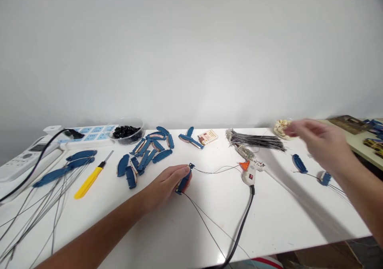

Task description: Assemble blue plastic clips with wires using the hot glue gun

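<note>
Small craft workspace, prob. a hobby/assembly corner, home or biz unclear: white table (pixel 275 217) by plain wall (pixel 191 61), w/ glue gun (pixel 249 176), yellow-handled tool (pixel 88 183), socket strip (pixel 89 142), wire bundle (pixel 259 140) & many similar blue pcs (pixel 162 155)

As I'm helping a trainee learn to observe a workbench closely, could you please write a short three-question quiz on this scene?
1. What does the person's left hand hold?
2. True or false: in the picture, the yellow-handled tool lies to the left of the glue gun.
3. Fill in: the clear round tub beside the power strip holds ____.

Key:
1. A blue piece.
2. True.
3. Small black pieces.
</note>
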`<move>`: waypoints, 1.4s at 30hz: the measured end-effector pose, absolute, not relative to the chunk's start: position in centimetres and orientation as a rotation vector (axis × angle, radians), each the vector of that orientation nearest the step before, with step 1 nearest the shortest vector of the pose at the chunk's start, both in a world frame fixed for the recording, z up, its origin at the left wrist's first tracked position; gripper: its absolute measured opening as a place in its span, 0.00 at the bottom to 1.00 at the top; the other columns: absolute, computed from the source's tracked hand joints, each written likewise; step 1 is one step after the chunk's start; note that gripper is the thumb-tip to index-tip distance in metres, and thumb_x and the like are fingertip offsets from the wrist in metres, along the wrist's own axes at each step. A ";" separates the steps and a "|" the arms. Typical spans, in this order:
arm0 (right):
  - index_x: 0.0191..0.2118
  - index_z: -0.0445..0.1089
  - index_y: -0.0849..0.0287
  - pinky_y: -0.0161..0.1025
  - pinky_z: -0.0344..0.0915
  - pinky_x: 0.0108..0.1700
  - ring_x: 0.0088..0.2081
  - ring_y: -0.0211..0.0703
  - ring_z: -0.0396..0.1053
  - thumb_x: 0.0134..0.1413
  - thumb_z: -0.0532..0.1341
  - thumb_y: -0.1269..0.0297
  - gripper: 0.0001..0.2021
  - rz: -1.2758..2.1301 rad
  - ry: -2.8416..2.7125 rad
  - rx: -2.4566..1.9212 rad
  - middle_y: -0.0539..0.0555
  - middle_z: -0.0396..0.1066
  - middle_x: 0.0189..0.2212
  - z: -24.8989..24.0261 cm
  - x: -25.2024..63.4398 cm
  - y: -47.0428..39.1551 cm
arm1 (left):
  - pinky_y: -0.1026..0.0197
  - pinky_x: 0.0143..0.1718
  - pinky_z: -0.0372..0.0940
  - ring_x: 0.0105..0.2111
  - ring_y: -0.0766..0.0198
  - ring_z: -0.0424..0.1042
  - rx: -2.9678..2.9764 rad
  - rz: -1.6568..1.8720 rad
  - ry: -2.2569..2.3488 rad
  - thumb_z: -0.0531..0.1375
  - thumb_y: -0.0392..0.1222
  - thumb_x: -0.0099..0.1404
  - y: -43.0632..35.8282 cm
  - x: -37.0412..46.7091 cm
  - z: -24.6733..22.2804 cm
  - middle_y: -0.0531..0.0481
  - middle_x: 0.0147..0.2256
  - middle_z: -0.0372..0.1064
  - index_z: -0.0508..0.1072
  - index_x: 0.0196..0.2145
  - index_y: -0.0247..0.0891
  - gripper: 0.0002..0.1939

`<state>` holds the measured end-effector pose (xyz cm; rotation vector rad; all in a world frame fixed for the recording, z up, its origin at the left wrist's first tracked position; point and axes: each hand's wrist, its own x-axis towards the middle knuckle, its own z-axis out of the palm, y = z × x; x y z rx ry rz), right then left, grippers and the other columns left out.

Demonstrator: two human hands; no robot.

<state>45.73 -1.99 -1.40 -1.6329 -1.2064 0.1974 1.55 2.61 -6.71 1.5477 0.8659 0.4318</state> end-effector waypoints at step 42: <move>0.36 0.66 0.51 0.50 0.63 0.46 0.34 0.46 0.68 0.67 0.59 0.71 0.08 0.635 -1.895 -1.135 0.49 0.71 0.28 -8.0 23.5 -3.1 | 0.61 0.38 0.63 0.35 0.61 0.67 1.255 0.290 0.617 0.55 0.56 0.77 1.8 2.0 -6.7 0.47 0.34 0.68 0.73 0.37 0.35 0.21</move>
